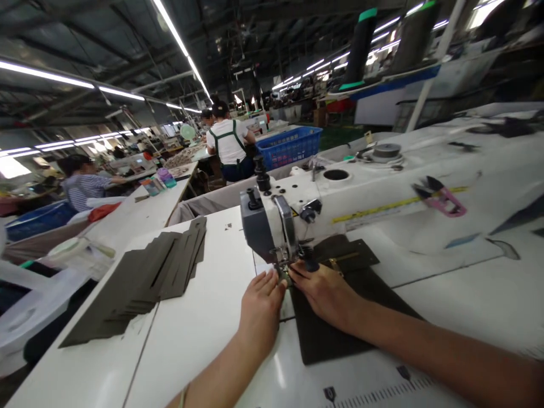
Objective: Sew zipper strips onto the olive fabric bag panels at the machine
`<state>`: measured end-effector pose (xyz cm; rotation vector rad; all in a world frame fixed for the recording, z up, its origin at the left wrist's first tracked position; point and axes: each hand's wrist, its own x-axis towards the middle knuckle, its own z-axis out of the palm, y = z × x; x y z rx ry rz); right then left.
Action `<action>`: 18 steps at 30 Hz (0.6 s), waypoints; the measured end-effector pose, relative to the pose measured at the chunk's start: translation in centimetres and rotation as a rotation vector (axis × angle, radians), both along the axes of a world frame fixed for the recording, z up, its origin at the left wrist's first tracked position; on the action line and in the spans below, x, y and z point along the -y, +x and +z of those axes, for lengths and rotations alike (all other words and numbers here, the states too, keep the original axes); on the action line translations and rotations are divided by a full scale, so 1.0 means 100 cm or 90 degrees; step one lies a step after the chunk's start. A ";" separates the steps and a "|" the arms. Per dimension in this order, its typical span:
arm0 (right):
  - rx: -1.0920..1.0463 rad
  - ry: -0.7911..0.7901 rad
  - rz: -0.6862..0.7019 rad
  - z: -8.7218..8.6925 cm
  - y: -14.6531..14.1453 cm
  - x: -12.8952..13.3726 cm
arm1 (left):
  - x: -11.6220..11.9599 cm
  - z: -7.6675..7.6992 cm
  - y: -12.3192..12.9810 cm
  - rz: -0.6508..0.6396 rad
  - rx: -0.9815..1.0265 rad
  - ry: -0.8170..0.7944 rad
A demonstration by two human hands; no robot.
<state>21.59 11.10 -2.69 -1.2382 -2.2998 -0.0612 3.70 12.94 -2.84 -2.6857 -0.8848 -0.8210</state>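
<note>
A white sewing machine (361,192) stands on the white table, its needle area just beyond my fingertips. My left hand (261,306) lies left of the presser foot, fingers bent and close together; what is under them, if anything, is hidden. My right hand (325,292) rests on a dark grey-brown panel (318,334), pressing it near the needle with its fingers. The panel lies flat under my right forearm and reaches behind the hand. Another dark piece (361,255) with a small brass-coloured part beside it lies under the machine arm.
Several dark panels (148,277) lie fanned out at the left. Pink-handled snips (446,203) rest on the machine arm. Beyond are a blue crate (289,147), a person in a white top (229,141) and a person in stripes (83,187). Thread cones (359,51) stand at upper right.
</note>
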 end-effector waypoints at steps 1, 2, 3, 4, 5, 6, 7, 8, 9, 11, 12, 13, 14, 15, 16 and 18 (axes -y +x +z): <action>0.008 -0.010 -0.006 0.001 -0.001 0.000 | -0.001 0.001 0.000 -0.006 -0.012 0.020; 0.016 -0.019 -0.012 0.002 -0.001 0.000 | -0.002 0.001 0.001 -0.013 -0.023 0.038; 0.024 -0.027 -0.017 0.003 -0.001 0.000 | -0.003 0.002 0.001 -0.021 -0.032 0.054; 0.031 -0.035 -0.021 0.004 -0.002 0.000 | -0.003 0.003 0.001 -0.028 -0.039 0.067; 0.036 -0.041 -0.024 0.004 -0.002 -0.001 | -0.004 0.004 0.001 -0.034 -0.045 0.076; 0.039 -0.047 -0.024 0.004 -0.002 -0.002 | -0.004 0.005 0.001 -0.036 -0.049 0.078; 0.039 -0.052 -0.023 0.004 -0.001 -0.002 | -0.004 0.005 0.001 -0.036 -0.052 0.077; 0.037 -0.056 -0.020 0.003 -0.001 -0.002 | -0.004 0.006 0.001 -0.035 -0.055 0.072; 0.033 -0.058 -0.018 0.003 -0.001 -0.003 | -0.004 0.006 0.002 -0.033 -0.056 0.066; 0.017 -0.057 -0.011 0.002 0.000 -0.003 | -0.003 0.005 0.002 -0.027 -0.054 0.051; 0.005 -0.056 -0.008 0.001 0.000 -0.003 | -0.004 0.005 0.003 -0.026 -0.051 0.044; -0.008 -0.053 -0.007 0.001 0.000 -0.004 | -0.005 0.005 0.003 -0.025 -0.050 0.037; -0.021 -0.050 -0.007 0.000 0.000 -0.005 | -0.006 0.004 0.004 -0.024 -0.050 0.030; -0.031 -0.046 -0.010 0.000 0.000 -0.006 | -0.007 0.004 0.004 -0.023 -0.051 0.023; -0.038 -0.042 -0.015 0.000 -0.001 -0.007 | -0.009 0.004 0.004 -0.022 -0.052 0.014; -0.043 -0.031 -0.024 0.001 -0.002 -0.009 | -0.013 0.003 0.004 -0.024 -0.046 0.003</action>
